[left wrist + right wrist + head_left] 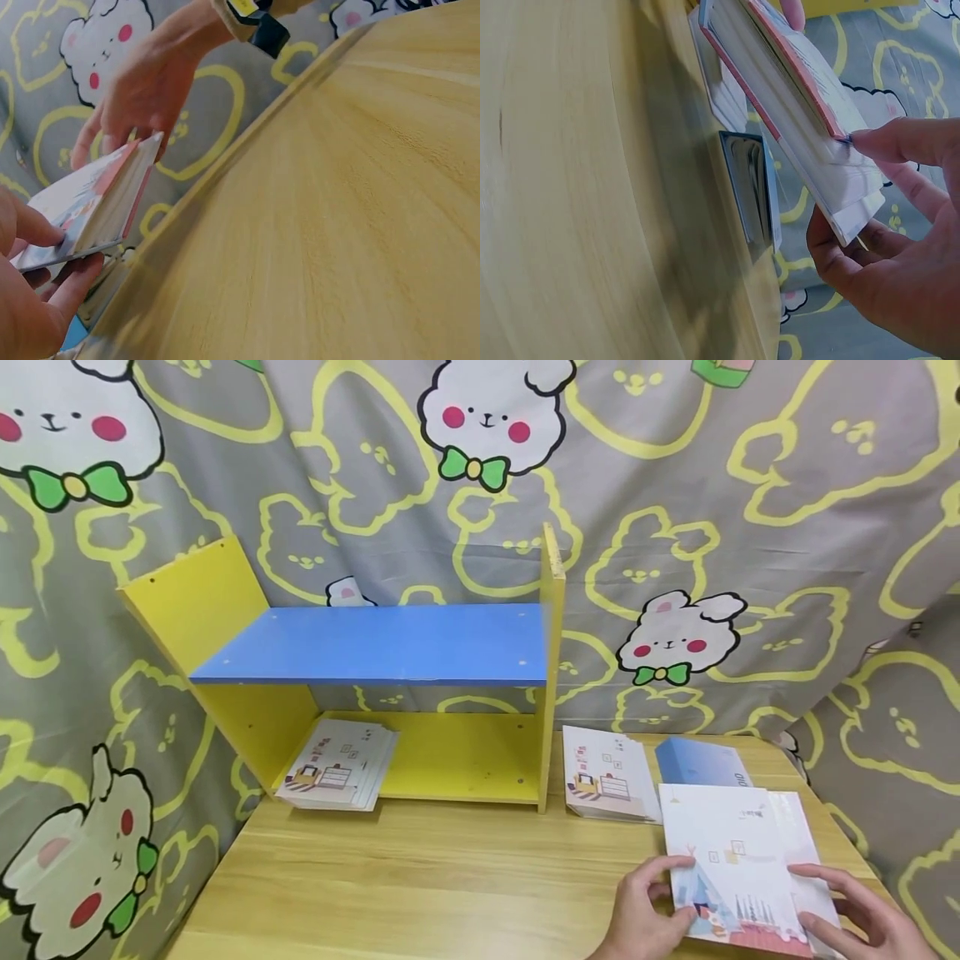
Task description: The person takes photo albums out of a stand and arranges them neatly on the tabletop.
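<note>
Both hands hold a stack of white illustrated booklets (735,860) above the right part of the table. My left hand (647,912) pinches its left edge, with the thumb on top and fingers beneath, as the left wrist view shows. At the opposite edge, my right hand (862,914) has its thumb against the upper booklets and its other fingers under the lower ones (832,202). The layers are offset, so a lower white part sticks out on the right. Reddish strips mark some edges of the stack (112,199).
A yellow and blue shelf unit (375,643) stands at the back of the wooden table (420,877). Similar booklets (333,764) lie fanned on its bottom board. Another fanned pile (607,772) and a blue box-like item (697,760) lie right of it. A patterned curtain (480,552) hangs behind.
</note>
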Motion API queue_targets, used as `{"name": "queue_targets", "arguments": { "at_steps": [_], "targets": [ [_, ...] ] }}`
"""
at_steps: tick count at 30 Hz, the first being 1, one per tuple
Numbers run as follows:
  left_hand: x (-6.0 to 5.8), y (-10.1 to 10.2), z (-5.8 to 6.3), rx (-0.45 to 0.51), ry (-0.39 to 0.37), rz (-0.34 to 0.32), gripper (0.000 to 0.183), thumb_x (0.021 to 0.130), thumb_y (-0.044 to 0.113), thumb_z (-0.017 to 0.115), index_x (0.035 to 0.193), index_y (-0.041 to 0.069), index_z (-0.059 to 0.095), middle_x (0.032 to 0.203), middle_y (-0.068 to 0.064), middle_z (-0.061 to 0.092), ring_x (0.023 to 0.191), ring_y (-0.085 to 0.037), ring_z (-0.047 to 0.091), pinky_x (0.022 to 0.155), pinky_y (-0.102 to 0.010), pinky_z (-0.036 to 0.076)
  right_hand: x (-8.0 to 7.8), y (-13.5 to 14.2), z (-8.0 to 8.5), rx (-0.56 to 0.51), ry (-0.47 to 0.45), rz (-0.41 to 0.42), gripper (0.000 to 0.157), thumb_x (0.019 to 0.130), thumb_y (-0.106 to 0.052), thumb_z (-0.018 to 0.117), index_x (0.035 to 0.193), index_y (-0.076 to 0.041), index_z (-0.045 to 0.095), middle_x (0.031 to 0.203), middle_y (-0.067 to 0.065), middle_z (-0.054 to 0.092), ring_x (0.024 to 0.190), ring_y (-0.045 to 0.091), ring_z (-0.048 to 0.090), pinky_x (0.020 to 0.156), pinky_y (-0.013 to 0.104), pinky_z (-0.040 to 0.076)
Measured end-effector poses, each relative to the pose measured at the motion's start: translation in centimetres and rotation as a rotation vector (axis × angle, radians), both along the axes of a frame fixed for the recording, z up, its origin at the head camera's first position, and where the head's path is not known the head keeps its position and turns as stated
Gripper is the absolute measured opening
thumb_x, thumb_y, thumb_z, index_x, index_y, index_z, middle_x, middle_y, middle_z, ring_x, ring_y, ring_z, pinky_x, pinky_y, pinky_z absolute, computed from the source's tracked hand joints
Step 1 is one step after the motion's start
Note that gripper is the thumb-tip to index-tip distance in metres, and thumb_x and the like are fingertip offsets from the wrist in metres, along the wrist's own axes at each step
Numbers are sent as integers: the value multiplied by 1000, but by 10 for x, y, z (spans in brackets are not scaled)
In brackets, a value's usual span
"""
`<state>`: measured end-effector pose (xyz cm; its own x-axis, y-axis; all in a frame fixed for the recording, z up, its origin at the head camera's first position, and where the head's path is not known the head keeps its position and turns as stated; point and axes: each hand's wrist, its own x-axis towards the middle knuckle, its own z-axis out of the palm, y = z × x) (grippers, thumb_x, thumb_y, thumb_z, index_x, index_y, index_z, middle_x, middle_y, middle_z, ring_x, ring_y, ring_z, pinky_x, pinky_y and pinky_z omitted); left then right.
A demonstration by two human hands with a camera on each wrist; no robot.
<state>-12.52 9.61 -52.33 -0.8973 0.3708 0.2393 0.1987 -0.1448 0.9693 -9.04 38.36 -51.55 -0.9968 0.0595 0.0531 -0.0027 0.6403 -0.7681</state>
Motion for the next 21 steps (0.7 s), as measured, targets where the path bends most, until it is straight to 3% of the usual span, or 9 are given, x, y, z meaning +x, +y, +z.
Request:
{"name": "queue_targets", "arguments": {
  "at_steps": [5,10,13,17,21],
  "targets": [
    [2,5,-3,1,-78,-13,59,80,-22,68,129,10,67,132,6,60,99,-3,66,78,-19,58,3,2,2,0,-36,8,48,97,-10,72,139,2,53,108,-36,52,82,1,65,62,26,56],
    [3,10,-6,-5,-98,-11,57,80,-22,67,129,8,66,129,2,62,98,-5,67,77,-19,59,3,2,3,37,15,10,45,95,-11,75,135,2,58,115,-42,45,87,-6,62,63,23,55],
    [3,11,-8,-12,-103,-18,57,79,-22,67,128,6,66,124,1,63,97,-5,68,78,-19,58,2,4,4,64,-33,-2,47,96,-21,75,135,1,59,115,-41,42,90,-8,59,65,23,54],
    [3,13,-11,-17,-98,-43,56,80,-22,65,128,5,66,118,3,64,95,-5,68,79,-18,58,3,8,6,83,-129,-21,55,97,-32,73,139,0,57,120,-28,47,93,2,63,67,25,55],
    [3,17,-13,-6,-98,-73,56,80,-22,64,129,4,65,118,4,63,95,-5,68,80,-18,58,6,9,8,111,-138,-15,55,98,-32,72,139,1,56,131,7,60,107,37,66,73,37,59]
  ]
}}
